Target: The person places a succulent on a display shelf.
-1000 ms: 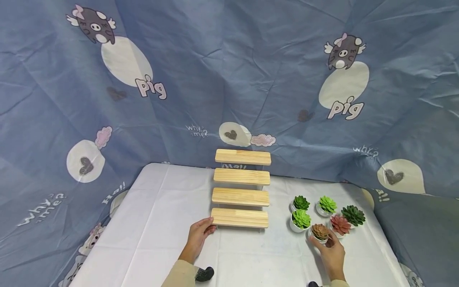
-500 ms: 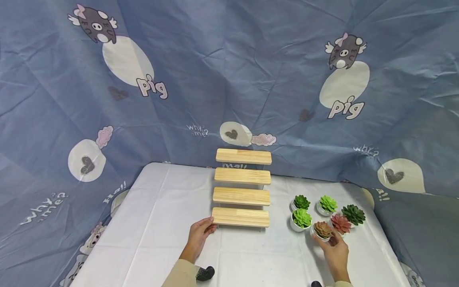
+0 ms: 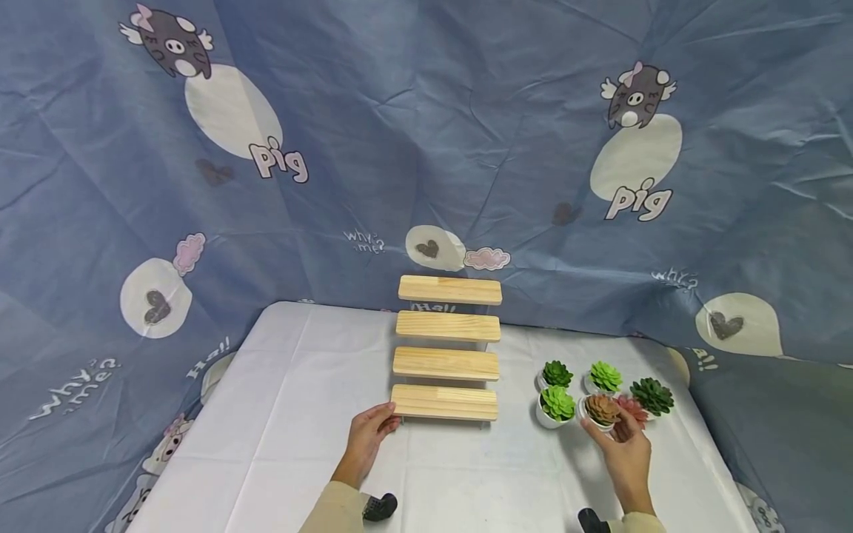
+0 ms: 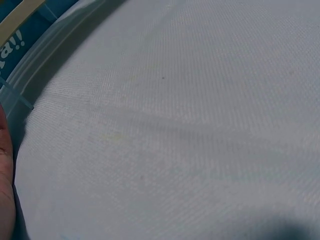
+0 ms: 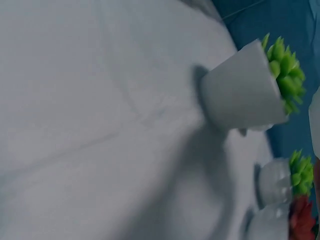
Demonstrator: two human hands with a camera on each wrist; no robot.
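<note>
My right hand (image 3: 629,460) grips a brown potted succulent (image 3: 601,409) by its white pot, raised a little off the table. In the right wrist view, only a sliver of the held pot (image 5: 315,122) shows at the right edge. My left hand (image 3: 369,438) pinches the left end of the lowest board of a stepped wooden display stand (image 3: 444,402). Just a strip of that hand (image 4: 6,190) enters the left wrist view. Left of the held plant stands a light green succulent (image 3: 557,403); behind it, partly covered, is a red succulent (image 3: 629,407).
A dark green succulent (image 3: 556,374), another light green one (image 3: 605,376) and a larger dark green one (image 3: 652,397) stand behind on the right. A white cloth (image 3: 300,414) covers the table. Blue printed fabric (image 3: 426,133) hangs along the back and sides.
My right hand has lifted the brown succulent up and slightly to the right, so it now covers part of the red one. The left hand has stayed at the stand.
</note>
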